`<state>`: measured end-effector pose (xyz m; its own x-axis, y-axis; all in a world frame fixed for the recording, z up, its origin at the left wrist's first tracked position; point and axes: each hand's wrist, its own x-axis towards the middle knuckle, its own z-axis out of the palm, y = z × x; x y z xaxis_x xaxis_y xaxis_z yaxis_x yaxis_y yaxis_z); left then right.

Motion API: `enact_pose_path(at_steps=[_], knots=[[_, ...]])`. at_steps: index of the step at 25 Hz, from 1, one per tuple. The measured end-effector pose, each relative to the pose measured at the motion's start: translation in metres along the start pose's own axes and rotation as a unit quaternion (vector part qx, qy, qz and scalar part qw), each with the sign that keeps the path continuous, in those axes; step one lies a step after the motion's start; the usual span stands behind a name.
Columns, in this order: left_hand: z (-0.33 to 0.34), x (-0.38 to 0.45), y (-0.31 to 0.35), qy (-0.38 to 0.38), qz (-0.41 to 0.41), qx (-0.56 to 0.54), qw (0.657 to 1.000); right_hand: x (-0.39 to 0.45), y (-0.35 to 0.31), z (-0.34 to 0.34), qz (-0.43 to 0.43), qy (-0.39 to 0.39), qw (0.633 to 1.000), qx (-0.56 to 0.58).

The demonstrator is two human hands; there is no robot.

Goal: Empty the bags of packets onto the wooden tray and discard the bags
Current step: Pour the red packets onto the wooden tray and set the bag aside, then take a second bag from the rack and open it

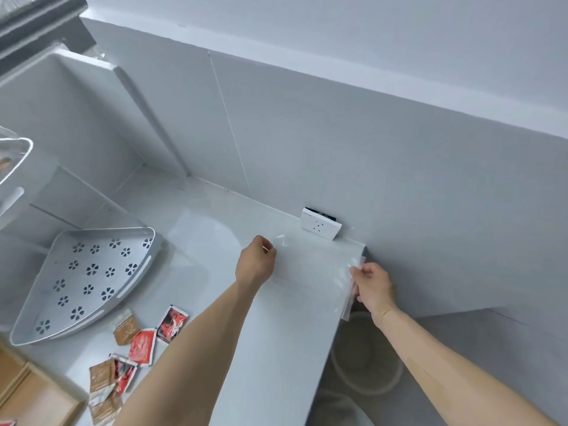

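Bag (310, 272), clear, empty, stretched at centre right between our hands: left hand (256, 259) pinches one edge, right hand (373, 287) another, likely for discarding. Packets (135, 348) lie lower left on counter (215, 235).

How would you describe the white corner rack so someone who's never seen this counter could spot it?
Start at the grey counter and go to its left side, just behind the scattered sauce packets. The corner rack lies there, a white tray shaped like a rounded triangle. It is the only thing punched with rows of small flower-shaped holes.
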<state>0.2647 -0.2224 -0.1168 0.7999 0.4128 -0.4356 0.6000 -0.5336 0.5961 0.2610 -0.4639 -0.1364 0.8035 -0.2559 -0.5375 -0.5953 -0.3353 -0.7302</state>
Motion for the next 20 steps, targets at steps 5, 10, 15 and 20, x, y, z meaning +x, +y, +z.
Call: enact_pose_path(at_steps=[5,10,15,20], knots=[[0.013,0.008,0.007,0.016,0.008,0.054,0.998,0.014,0.002,-0.004,0.012,0.038,0.999,-0.019],[0.018,0.003,0.005,0.038,0.019,0.101,0.994,0.01,0.002,-0.002,0.027,0.054,0.996,-0.063],[0.004,-0.01,0.009,0.037,0.02,0.104,0.994,-0.013,-0.014,-0.01,-0.064,0.114,0.98,-0.147],[-0.037,-0.047,-0.007,0.038,0.086,0.108,0.99,-0.047,-0.035,0.003,-0.242,0.023,0.933,-0.265]])
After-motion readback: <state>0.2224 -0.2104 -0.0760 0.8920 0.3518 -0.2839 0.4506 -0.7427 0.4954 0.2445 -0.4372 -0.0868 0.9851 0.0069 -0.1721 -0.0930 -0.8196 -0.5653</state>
